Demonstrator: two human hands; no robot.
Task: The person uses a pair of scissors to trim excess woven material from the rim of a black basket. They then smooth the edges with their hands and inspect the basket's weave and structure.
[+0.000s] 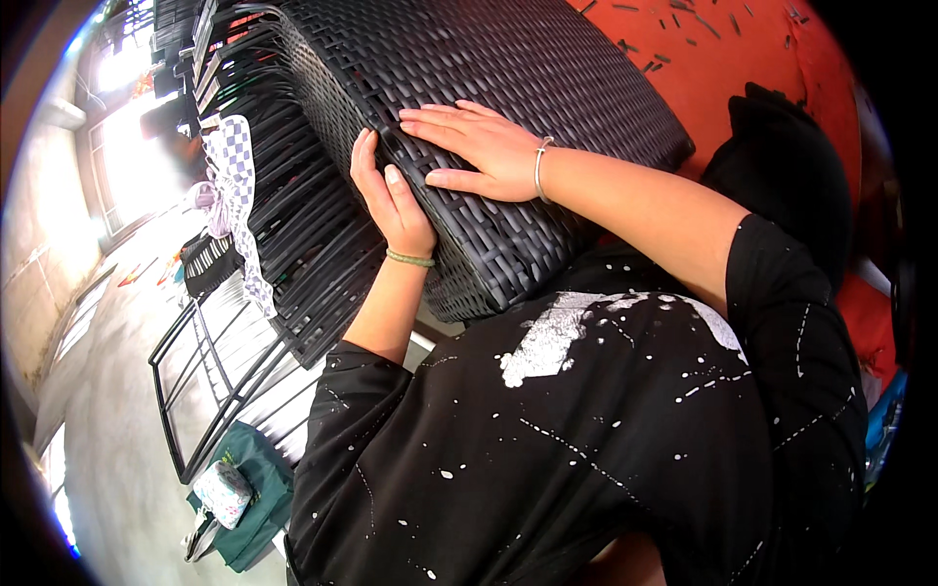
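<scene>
A large black woven wicker piece (508, 73) lies across my front, with a flat broad face and a side that turns down at a rounded edge. My right hand (479, 151) rests flat on the broad face near that edge, its fingers stretched out and the thumb apart. Against the edge and side of the weave, my left hand (396, 200) is open with its fingers extended upward. Neither hand grips anything. A silver bangle (539, 168) circles my right wrist, and a green bracelet (409, 259) my left.
Stacked black wicker frames (318, 230) stand close on the left, with a checked cloth (234, 156) hanging there. A black metal frame (210, 391) and a green bag (256, 488) are lower left. Dark scraps (684, 20) litter the red surface (723, 73) at the upper right.
</scene>
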